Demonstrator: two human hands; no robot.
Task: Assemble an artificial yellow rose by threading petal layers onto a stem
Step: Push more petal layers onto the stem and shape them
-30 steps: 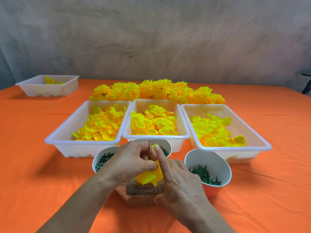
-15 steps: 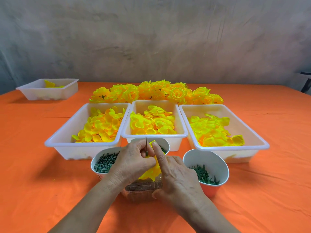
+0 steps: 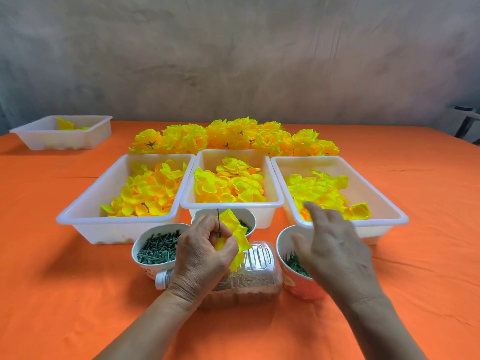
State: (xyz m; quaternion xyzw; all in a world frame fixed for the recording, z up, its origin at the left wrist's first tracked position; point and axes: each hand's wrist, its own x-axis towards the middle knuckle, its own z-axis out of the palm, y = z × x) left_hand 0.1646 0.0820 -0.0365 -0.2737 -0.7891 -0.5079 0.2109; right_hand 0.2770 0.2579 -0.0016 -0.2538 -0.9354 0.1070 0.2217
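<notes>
My left hand [image 3: 201,252] grips a thin dark stem [image 3: 218,221] that points up, with a yellow petal layer [image 3: 235,233] threaded on it and folded beside my fingers. My right hand [image 3: 330,245] is blurred, fingers spread and holding nothing, above the near corner of the right tray [image 3: 389,203] of yellow petals [image 3: 319,189]. The left tray [image 3: 85,203] and the middle tray [image 3: 231,204] also hold loose yellow petal layers. A row of finished yellow roses [image 3: 233,137] lies behind the trays.
A cup of green pegs [image 3: 158,249] stands left of my left hand, a second cup [image 3: 248,220] behind it, and a red cup [image 3: 296,281] of green leaf parts under my right hand. A clear plastic bottle [image 3: 249,276] lies on the orange tablecloth [image 3: 52,294]. A small tray [image 3: 62,132] sits far left.
My right hand let go of the petal and stem and moved right and forward to the right tray. My left hand keeps the stem with the petal layer.
</notes>
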